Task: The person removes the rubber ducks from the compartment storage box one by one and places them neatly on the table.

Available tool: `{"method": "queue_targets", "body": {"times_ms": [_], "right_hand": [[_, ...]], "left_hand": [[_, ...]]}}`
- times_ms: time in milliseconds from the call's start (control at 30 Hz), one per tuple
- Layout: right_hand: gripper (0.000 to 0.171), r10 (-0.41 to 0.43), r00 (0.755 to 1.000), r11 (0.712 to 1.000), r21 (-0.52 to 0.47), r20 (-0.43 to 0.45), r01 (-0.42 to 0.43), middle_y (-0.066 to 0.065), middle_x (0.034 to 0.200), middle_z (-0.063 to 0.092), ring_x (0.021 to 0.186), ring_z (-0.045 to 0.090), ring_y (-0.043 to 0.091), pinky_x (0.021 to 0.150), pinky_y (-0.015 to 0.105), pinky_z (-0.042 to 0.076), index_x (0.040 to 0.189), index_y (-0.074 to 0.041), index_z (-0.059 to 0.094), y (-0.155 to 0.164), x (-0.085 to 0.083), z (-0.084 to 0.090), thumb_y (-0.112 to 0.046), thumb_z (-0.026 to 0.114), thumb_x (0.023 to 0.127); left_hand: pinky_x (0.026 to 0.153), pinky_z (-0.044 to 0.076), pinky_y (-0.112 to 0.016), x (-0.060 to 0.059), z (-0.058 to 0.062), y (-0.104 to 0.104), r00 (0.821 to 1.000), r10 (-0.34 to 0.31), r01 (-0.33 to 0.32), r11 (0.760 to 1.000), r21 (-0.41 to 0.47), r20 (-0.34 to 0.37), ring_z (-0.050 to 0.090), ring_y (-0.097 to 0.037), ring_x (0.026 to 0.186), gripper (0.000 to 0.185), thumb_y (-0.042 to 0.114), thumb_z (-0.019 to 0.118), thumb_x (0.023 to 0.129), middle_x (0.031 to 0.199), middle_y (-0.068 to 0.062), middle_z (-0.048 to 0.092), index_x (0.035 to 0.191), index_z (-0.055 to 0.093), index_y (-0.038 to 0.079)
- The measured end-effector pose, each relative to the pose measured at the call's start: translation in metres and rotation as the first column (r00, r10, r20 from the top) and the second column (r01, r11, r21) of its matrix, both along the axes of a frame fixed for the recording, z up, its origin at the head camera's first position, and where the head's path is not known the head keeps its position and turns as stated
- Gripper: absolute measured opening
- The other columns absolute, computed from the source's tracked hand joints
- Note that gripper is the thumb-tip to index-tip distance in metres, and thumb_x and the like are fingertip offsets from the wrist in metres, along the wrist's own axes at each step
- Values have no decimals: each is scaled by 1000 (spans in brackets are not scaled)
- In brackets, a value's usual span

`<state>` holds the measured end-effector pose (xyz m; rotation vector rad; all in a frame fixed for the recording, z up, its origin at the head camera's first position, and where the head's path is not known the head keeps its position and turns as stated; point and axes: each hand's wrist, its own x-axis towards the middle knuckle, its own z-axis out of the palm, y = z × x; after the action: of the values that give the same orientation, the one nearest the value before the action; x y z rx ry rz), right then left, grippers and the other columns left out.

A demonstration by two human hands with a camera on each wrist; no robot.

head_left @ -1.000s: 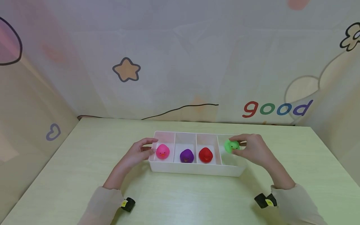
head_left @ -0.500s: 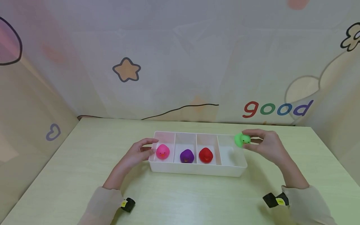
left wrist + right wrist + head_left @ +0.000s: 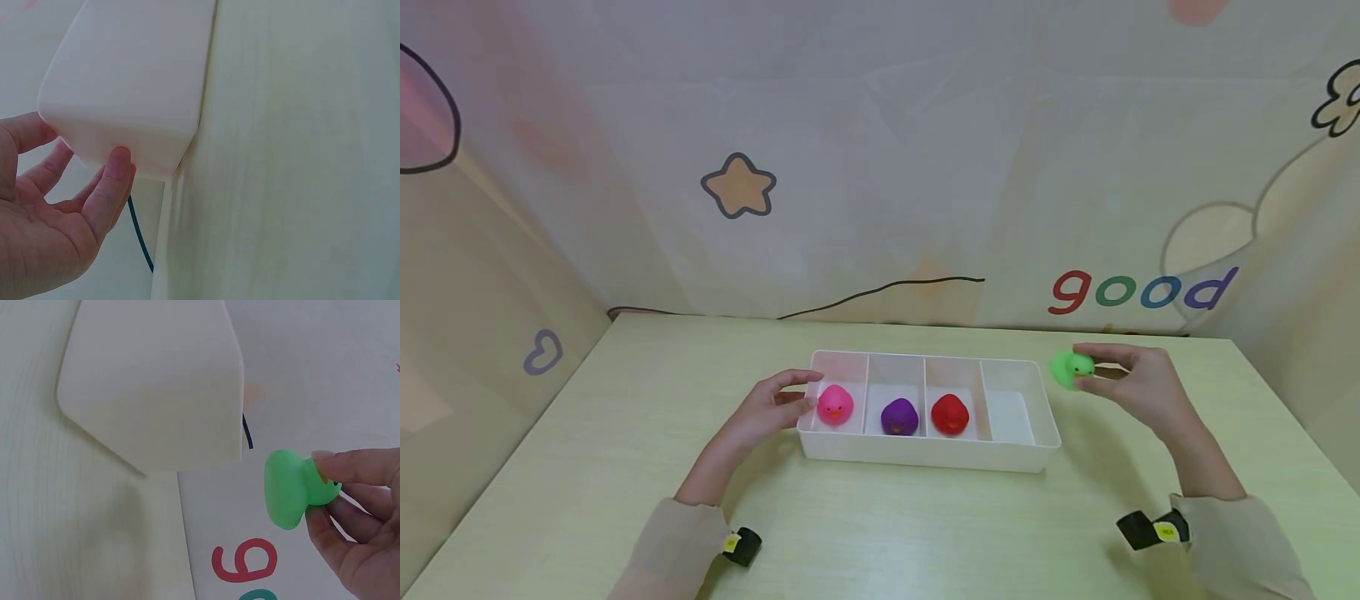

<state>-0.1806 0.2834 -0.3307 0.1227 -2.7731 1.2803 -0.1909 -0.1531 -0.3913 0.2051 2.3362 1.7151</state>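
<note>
One green duck [image 3: 1070, 370], pinched by the half-curled right hand [image 3: 1146, 387], is just beyond the two-o'clock corner of the white tray [image 3: 925, 451].

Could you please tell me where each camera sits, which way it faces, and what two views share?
Head: worn on the head, looking forward and down at the white tray, table and printed backdrop; left hand, right hand and sleeves show.
Left wrist: on that wrist, facing the tray's outside at its left end; only the left hand shows, holding it.
Right wrist: on that wrist, facing the tray's right end; only the right hand shows, pinching the green duck.
Shared: head and right wrist show the duck.
</note>
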Motion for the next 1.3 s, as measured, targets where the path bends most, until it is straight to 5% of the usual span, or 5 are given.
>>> {"method": "queue_targets", "body": {"times_ms": [300, 667, 933, 1300], "right_hand": [[48, 3, 1000, 1000, -29, 23, -2, 26, 117, 56, 84, 55, -8, 71, 13, 49, 118, 8, 56, 10, -7, -16, -12, 72, 78], [44, 0, 996, 999, 45, 91, -4, 27, 119, 55, 103, 57, 38, 72, 20, 52, 117, 7, 57, 9, -18, -34, -7, 71, 77], [42, 11, 996, 994, 105, 94, -21, 26, 114, 58, 102, 57, 37, 72, 24, 52, 114, 7, 59, 10, -23, -44, -6, 71, 76], [40, 28, 991, 993, 113, 134, -43, 24, 111, 60, 101, 55, 37, 82, 45, 48, 112, 6, 61, 9, -25, -52, -6, 72, 75]], "left_hand": [[83, 50, -39, 0, 1, 1, 1000, 2, -2, 1000, -4, 9, 48, -35, 113, 37, 6, 53, 90, 132, -16, 43, 127, 50, 7], [85, 49, -41, 0, 1, -1, 1000, -13, 13, 1000, 14, 14, 47, -36, 115, 38, 6, 52, 90, 132, -16, 42, 128, 49, 7], [86, 49, -41, 1, 1, 0, 1000, -10, 10, 1000, 11, 16, 47, -36, 115, 38, 6, 52, 90, 133, -15, 42, 128, 49, 7], [85, 49, -41, 1, 0, -1, 1000, -18, 18, 1000, 11, 11, 46, -36, 116, 39, 8, 53, 90, 134, -15, 41, 128, 49, 8]]}}
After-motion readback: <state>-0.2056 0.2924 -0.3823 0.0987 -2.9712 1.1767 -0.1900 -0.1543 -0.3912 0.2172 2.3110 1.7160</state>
